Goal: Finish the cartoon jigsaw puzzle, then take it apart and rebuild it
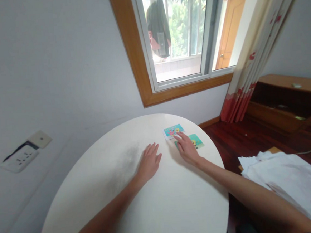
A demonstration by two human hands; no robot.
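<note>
My left hand (149,161) rests flat near the middle of the round white table (174,215), fingers stretched out and nothing in them. Farther right, my right hand (187,148) reaches over two small picture cards or booklets, its fingers extended. Its fingertips lie at the lower edge of the blue card (170,130), which shows cartoon figures and has a white border or sheet under it. Partly hidden beneath that same hand is a green card (196,140) with a yellow figure on it. Whether the fingertips press on the blue card I cannot tell.
A wall with a socket (21,159) runs along the left, and a wood-framed window (148,99) stands behind the table. To the right are a curtain (237,99), a low wooden cabinet (290,82) and a pile of white paper sheets (289,170).
</note>
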